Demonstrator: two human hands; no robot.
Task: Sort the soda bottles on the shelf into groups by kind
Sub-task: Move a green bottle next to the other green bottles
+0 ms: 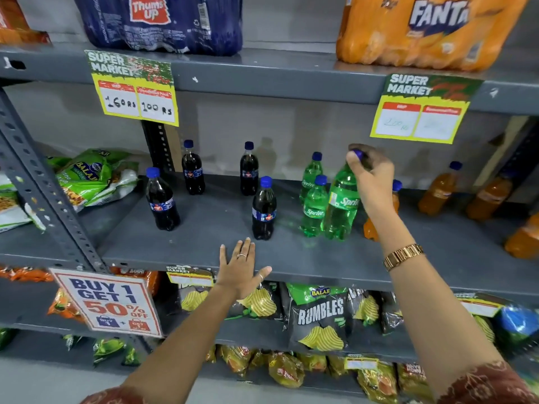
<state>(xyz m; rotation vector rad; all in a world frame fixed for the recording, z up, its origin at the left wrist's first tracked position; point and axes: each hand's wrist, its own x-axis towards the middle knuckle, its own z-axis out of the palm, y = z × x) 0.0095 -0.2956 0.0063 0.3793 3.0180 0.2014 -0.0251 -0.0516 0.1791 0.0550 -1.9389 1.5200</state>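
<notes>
On the grey middle shelf [204, 228] stand several dark cola bottles with blue caps, among them one at front left [162, 199] and one near the middle [264, 209]. Three green Sprite bottles cluster to the right. My right hand [369, 176] grips the cap of the front Sprite bottle [342, 205], which tilts slightly. A smaller Sprite bottle [314, 209] stands beside it, another [310, 176] behind. Orange soda bottles [439, 189] stand further right; one [372, 223] is partly hidden behind my wrist. My left hand [240, 268] rests flat and open on the shelf's front edge.
Snack bags [93, 176] lie at the shelf's left end. Shrink-wrapped Thums Up [157, 21] and Fanta [423, 30] packs sit on the shelf above. Price signs [132, 88] hang from its edge. Chip bags [319, 316] fill the lower shelves.
</notes>
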